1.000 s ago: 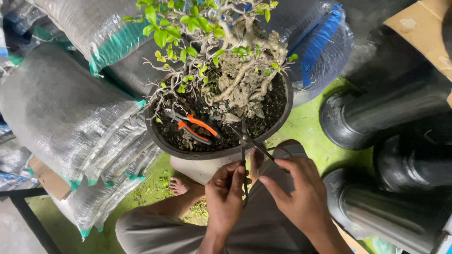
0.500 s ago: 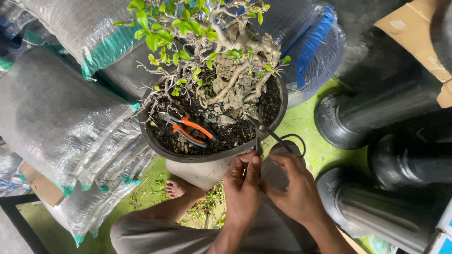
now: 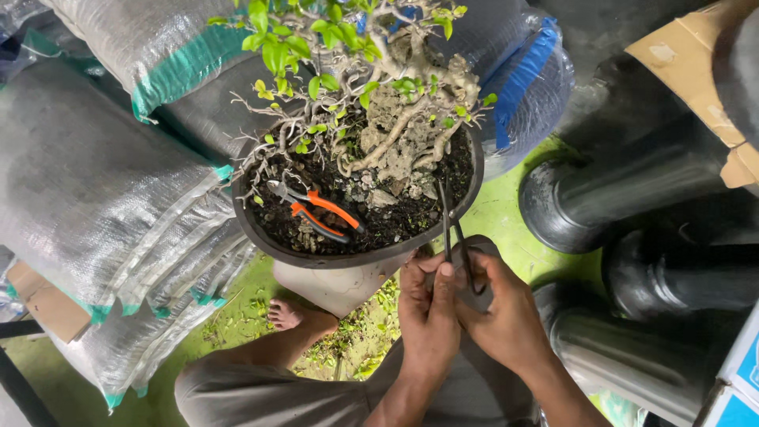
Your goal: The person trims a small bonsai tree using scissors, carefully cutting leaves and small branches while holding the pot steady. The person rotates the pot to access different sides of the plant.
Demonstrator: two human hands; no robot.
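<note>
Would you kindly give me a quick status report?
Both hands on black scissors at pot rim. Orange pliers lying on soil. Nothing blocking.

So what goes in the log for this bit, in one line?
left hand: on scissors | right hand: on scissors | scissors: tips in pot soil | pliers: on soil

Grey woven plastic sacks with teal edging (image 3: 95, 205) lay stacked at the left, and one more with a blue stripe (image 3: 522, 87) sat behind the plant at the upper right. Black plastic pipes (image 3: 632, 198) lay piled at the right, on the green floor (image 3: 506, 221). A brown cardboard sheet (image 3: 696, 71) filled the upper right corner. Orange-handled pliers (image 3: 320, 212) rested on the dark soil (image 3: 395, 217) near the pot's left rim. A bare foot (image 3: 288, 315) stood on the floor among small fallen leaves (image 3: 364, 340).
</note>
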